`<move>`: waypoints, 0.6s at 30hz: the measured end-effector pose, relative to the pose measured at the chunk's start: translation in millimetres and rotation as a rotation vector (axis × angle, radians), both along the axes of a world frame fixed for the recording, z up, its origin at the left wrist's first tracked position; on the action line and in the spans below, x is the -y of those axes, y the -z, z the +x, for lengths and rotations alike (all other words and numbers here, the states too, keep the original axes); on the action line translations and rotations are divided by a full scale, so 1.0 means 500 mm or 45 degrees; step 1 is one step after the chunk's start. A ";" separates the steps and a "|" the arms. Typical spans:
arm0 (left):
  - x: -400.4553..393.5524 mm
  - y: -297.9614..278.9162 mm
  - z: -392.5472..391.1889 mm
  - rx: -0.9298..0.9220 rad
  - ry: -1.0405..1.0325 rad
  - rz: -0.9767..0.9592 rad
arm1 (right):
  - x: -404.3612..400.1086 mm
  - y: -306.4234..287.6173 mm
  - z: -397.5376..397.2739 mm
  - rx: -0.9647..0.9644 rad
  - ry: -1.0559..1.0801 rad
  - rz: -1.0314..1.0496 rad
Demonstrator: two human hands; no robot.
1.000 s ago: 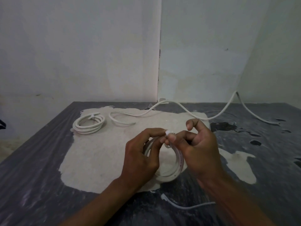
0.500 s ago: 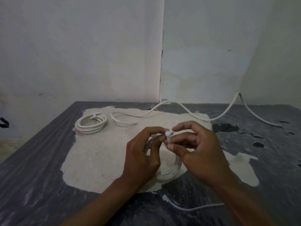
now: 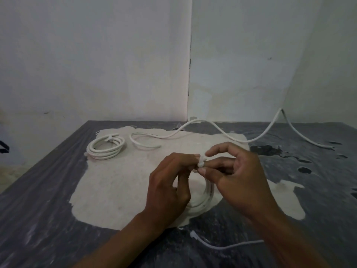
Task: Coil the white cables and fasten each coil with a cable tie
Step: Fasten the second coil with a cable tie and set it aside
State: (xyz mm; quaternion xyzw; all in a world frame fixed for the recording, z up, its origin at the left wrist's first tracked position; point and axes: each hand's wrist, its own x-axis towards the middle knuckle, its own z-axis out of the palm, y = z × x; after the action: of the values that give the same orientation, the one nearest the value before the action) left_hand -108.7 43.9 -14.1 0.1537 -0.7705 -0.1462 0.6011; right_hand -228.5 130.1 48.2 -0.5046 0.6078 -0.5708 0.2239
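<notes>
Now | left hand [image 3: 168, 182], right hand [image 3: 237, 176] | fingertips pinching cable tie [image 3: 201, 161]

white coil [image 3: 204, 198], white tie [image 3: 201, 161]. tied coil [image 3: 105, 148] at the back is white too, as is the loose cable [image 3: 212, 125] and the spare tie [image 3: 222, 246]. table [image 3: 38, 209] is dark grey with pale streaks, a large cream patch [image 3: 119, 182] across its middle. walls [image 3: 96, 55] are off-white, stained.
</notes>
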 end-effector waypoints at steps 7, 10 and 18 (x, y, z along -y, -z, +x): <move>0.002 -0.001 0.000 0.045 0.003 -0.059 | 0.003 0.001 -0.022 -0.181 -0.112 -0.112; 0.001 -0.002 -0.003 0.068 0.022 -0.052 | 0.002 0.007 -0.017 -0.420 0.042 -0.189; 0.002 -0.006 0.002 0.039 0.030 0.003 | 0.020 -0.027 -0.010 -0.888 0.178 -0.256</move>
State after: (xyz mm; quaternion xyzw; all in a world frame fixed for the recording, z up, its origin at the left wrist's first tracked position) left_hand -107.7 42.8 -11.1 0.1477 -0.7812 -0.1519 0.5873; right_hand -233.3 120.0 61.8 -0.6457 0.6215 -0.4351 -0.0869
